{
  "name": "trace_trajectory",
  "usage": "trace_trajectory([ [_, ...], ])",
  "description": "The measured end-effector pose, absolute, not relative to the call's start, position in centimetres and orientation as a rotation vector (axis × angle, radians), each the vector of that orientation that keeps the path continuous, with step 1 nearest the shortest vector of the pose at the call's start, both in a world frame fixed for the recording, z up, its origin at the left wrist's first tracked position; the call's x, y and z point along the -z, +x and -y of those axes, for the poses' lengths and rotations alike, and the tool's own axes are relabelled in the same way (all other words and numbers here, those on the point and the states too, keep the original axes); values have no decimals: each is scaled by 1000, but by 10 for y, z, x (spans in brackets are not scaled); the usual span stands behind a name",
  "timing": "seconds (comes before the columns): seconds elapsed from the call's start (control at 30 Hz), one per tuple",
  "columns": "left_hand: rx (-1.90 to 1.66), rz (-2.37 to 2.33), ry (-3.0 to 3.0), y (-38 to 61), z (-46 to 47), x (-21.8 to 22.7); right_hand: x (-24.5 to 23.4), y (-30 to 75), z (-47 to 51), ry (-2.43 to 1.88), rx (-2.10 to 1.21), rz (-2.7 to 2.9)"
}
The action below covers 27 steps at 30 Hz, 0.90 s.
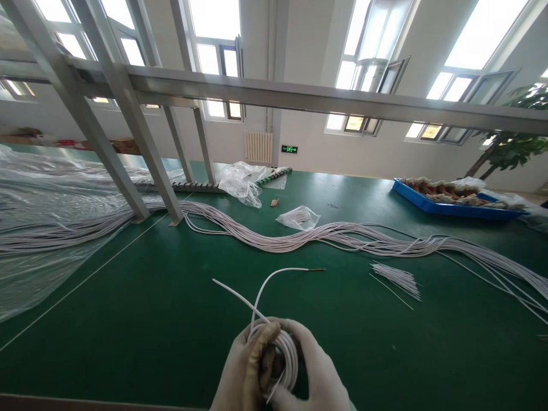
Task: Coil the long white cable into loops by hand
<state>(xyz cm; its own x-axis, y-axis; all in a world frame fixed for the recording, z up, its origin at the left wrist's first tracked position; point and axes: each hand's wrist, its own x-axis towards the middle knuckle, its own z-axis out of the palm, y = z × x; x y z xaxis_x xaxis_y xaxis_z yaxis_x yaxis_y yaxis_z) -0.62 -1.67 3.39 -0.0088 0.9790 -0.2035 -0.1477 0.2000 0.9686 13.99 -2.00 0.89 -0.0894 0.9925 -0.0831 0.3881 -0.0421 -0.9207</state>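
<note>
A small coil of white cable [292, 357] is held between my two gloved hands at the bottom middle of the view. My left hand [240, 365] wraps the coil's left side, its stained thumb lying over the loops. Around the right side curls my right hand [319, 365], fingers closed on the same coil. Two free ends stick out above my hands: one runs up and left, the other bends right and ends in a bare, brownish tip [317, 269]. A thin white strip crosses the coil's lower part. Some fingers are hidden behind the loops.
A long bundle of white cables [274, 244] snakes across the green table [171, 319]. Several thin white strips [398, 279] lie at right. Behind are a plastic bag [299, 218] and a filled blue tray [466, 211]. Metal posts [149, 171] rise at left beside plastic sheeting [51, 188].
</note>
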Motion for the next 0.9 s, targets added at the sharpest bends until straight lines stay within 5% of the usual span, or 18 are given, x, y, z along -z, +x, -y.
trace_trajectory([
  [0.33,-1028,-1212,673,-5,-8,-27,22,151,6,-1291,-474,1934],
  [0.9,-1219,-1187,625,-1,-3,-6,16,138,10,-1074,-430,1529],
])
